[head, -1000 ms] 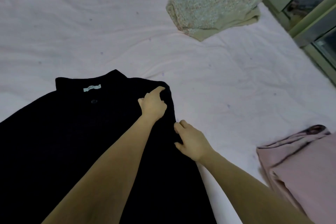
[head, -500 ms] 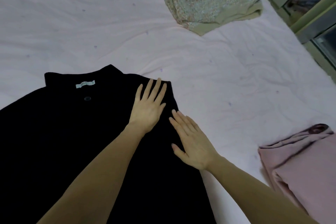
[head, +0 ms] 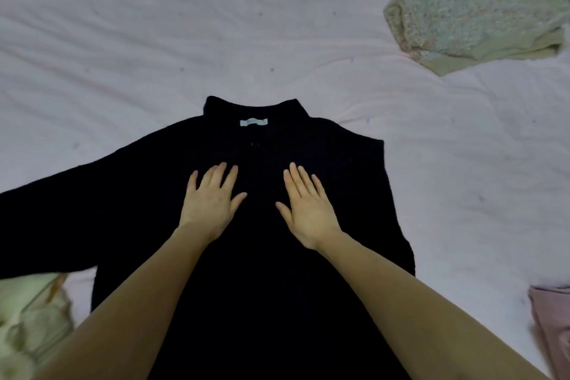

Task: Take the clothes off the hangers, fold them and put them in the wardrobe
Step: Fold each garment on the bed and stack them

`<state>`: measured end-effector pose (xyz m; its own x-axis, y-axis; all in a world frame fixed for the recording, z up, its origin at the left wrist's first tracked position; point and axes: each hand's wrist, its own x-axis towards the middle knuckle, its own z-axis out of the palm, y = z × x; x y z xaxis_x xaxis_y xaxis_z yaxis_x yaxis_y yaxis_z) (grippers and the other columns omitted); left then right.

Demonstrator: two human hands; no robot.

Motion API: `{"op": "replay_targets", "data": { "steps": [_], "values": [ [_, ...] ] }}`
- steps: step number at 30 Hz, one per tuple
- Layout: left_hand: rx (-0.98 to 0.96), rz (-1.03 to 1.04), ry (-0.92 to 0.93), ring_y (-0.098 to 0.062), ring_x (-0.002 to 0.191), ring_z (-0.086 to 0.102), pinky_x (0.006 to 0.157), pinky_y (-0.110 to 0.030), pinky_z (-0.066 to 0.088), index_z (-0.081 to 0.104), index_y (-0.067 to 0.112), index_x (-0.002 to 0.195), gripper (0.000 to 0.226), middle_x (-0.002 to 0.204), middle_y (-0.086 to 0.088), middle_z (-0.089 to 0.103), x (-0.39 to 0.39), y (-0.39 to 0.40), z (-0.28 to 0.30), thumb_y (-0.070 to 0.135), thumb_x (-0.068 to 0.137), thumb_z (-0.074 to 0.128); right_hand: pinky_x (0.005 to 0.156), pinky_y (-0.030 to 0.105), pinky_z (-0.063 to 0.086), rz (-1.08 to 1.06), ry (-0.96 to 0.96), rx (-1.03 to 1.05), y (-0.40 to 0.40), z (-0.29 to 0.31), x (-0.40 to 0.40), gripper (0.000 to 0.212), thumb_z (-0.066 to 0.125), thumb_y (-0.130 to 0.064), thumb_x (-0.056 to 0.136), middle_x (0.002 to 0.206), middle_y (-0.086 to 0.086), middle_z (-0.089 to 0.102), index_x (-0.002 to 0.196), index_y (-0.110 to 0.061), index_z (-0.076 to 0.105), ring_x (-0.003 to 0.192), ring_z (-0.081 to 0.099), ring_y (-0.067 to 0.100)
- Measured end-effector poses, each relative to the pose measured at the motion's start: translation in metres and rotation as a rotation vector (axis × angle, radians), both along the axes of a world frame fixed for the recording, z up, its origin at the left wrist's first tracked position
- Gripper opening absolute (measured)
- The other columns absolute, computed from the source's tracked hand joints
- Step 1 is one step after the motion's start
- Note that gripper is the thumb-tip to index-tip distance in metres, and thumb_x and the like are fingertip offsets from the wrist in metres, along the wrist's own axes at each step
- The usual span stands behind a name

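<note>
The black shirt [head: 253,225] lies spread on the bed [head: 154,40]. The left hand [head: 209,200] and right hand [head: 308,210] press flat on it, fingers straight, likely smoothing it for folding.

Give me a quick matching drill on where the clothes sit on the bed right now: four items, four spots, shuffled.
Items:
1. black garment
2. speckled folded garment
3. pink folded garment
4. pale green garment

Places:
A. lower right edge
B. upper right corner
C. centre, under both flat hands
D. lower left corner

Pairs: 1-C, 2-B, 3-A, 4-D
</note>
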<state>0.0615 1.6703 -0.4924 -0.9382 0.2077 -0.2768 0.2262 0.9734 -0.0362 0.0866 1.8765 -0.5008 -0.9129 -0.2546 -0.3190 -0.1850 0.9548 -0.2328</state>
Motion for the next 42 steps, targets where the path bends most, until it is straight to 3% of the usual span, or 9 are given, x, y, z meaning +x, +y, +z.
{"op": "replay_targets", "data": {
  "steps": [3, 10, 14, 19, 25, 29, 35, 39, 42],
  "values": [
    [0.037, 0.071, 0.110, -0.025, 0.119, 0.049, 0.102, -0.041, 0.037, 0.045, 0.016, 0.139, 0.051, 0.130, -0.007, 0.052, 0.002, -0.028, 0.002, 0.047, 0.099, 0.035, 0.119, 0.042, -0.011, 0.007, 0.020, 0.023, -0.023, -0.010, 0.004, 0.071, 0.001, -0.059, 0.094, 0.159, 0.005, -0.018, 0.153, -0.020, -0.011, 0.146, -0.018, 0.020],
    [0.105, 0.348, 0.119, -0.021, 0.091, 0.062, 0.084, -0.037, 0.039, 0.051, 0.018, 0.121, 0.034, 0.103, 0.000, 0.066, 0.016, -0.083, -0.001, 0.043, 0.100, 0.041, 0.119, 0.047, -0.009, -0.029, 0.042, 0.119, -0.046, -0.002, 0.009, 0.063, 0.011, -0.048, 0.099, 0.158, 0.005, -0.022, 0.151, -0.022, -0.014, 0.145, -0.022, 0.022],
    [0.187, 0.384, 0.144, -0.020, 0.099, 0.057, 0.085, -0.034, 0.039, 0.052, 0.021, 0.125, 0.027, 0.111, 0.002, 0.063, 0.037, -0.128, 0.008, 0.025, 0.098, 0.048, 0.119, 0.036, -0.013, 0.330, -0.035, -0.045, -0.106, 0.014, 0.028, 0.061, 0.019, -0.044, 0.102, 0.158, -0.004, -0.020, 0.153, -0.024, -0.008, 0.145, -0.022, 0.012],
    [0.191, 0.571, 0.333, -0.035, 0.104, 0.055, 0.085, -0.047, 0.044, 0.063, 0.008, 0.115, 0.035, 0.112, -0.013, 0.059, 0.069, -0.237, 0.031, 0.009, 0.081, 0.069, 0.119, 0.033, -0.001, 0.248, 0.101, -0.060, -0.196, 0.034, 0.025, 0.046, 0.032, -0.029, 0.102, 0.159, 0.007, 0.022, 0.144, -0.012, 0.039, 0.148, 0.012, 0.020],
    [0.341, 1.152, 0.202, -0.037, 0.144, 0.014, 0.117, -0.047, 0.018, 0.023, 0.006, 0.149, 0.069, 0.156, -0.021, 0.017, 0.099, -0.350, 0.052, 0.033, 0.095, 0.055, 0.119, 0.030, 0.013, 0.451, -0.115, -0.286, -0.364, 0.060, 0.013, 0.052, 0.040, -0.031, 0.101, 0.159, 0.004, 0.019, 0.149, -0.016, 0.028, 0.146, 0.016, 0.018],
    [0.614, 1.494, 0.154, -0.038, 0.141, 0.021, 0.116, -0.046, 0.024, 0.014, 0.003, 0.151, 0.087, 0.154, -0.023, 0.019, 0.113, -0.396, 0.039, 0.041, 0.090, 0.063, 0.119, 0.032, 0.011, 0.616, -0.186, -0.134, -0.418, 0.046, 0.013, 0.068, 0.046, -0.039, 0.098, 0.162, 0.005, 0.006, 0.154, -0.019, 0.013, 0.149, 0.004, 0.019],
    [1.117, 2.016, 0.287, -0.034, 0.120, 0.051, 0.094, -0.037, 0.047, 0.031, -0.003, 0.139, 0.093, 0.135, -0.021, 0.047, 0.112, -0.417, 0.030, 0.034, 0.071, 0.084, 0.120, 0.035, 0.003, 0.621, -0.290, 0.028, -0.444, 0.022, 0.026, 0.068, 0.038, -0.023, 0.100, 0.161, 0.009, -0.009, 0.155, -0.026, -0.002, 0.149, -0.006, 0.024],
    [1.404, 2.101, 0.233, -0.028, 0.101, 0.061, 0.073, -0.026, 0.047, 0.051, -0.004, 0.127, 0.067, 0.115, -0.015, 0.061, 0.109, -0.419, 0.037, 0.026, 0.076, 0.081, 0.120, 0.035, 0.002, 0.573, -0.380, 0.008, -0.446, 0.027, 0.026, 0.064, 0.034, -0.018, 0.100, 0.161, 0.009, -0.010, 0.154, -0.025, 0.001, 0.149, -0.007, 0.024],
    [1.571, 1.989, 0.033, -0.013, 0.062, 0.054, 0.054, -0.022, 0.045, 0.061, 0.000, 0.110, 0.038, 0.074, -0.007, 0.058, 0.111, -0.426, 0.042, 0.012, 0.077, 0.076, 0.118, 0.028, 0.005, 0.533, -0.417, -0.081, -0.443, 0.039, 0.024, 0.060, 0.032, -0.007, 0.100, 0.162, 0.008, -0.002, 0.154, -0.019, 0.008, 0.149, 0.000, 0.022]
  ]
}}
